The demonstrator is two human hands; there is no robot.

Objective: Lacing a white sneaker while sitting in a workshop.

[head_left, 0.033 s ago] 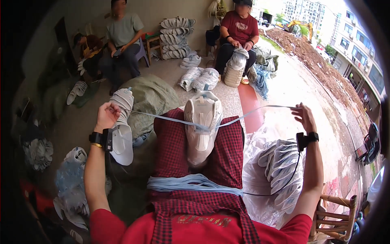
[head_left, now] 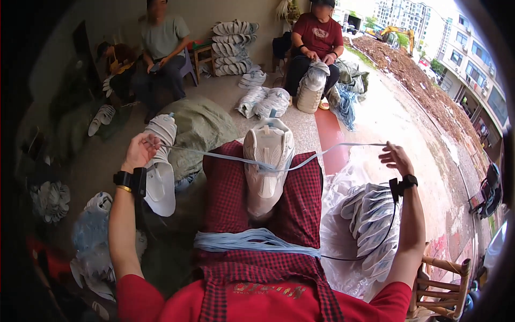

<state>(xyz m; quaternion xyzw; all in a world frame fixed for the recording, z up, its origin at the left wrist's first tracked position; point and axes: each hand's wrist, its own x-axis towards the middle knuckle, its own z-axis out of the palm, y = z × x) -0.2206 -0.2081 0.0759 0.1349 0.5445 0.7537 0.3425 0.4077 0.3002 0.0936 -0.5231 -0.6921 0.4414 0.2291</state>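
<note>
Between my knees stands a white shoe upper [head_left: 268, 188], its toe end toward me and its tongue at the far end. A flat pale blue shoelace [head_left: 343, 144] runs across its lacing area, both ends drawn out to the sides. At the left, my left hand [head_left: 140, 152] is closed on one end, fingers pinched. On the right, my right hand [head_left: 397, 158] pinches the other end between thumb and forefinger, its other fingers spread. The lace sags a little over the shoe. Across my checked apron [head_left: 230, 182] lies a bundle of pale blue shoelaces [head_left: 252, 240].
Stacked white shoe uppers [head_left: 370, 225] lie on plastic at my right; another row [head_left: 161, 185] stands by my left hand. A green sack [head_left: 206, 126] bulges beyond it. Ahead, a co-worker [head_left: 319, 40] handles a shoe upper. A bamboo chair [head_left: 442, 287] is at lower right.
My right hand has shifted slightly left and downward with its lace end. The left hand has moved very little, and the shoe upper keeps its place.
</note>
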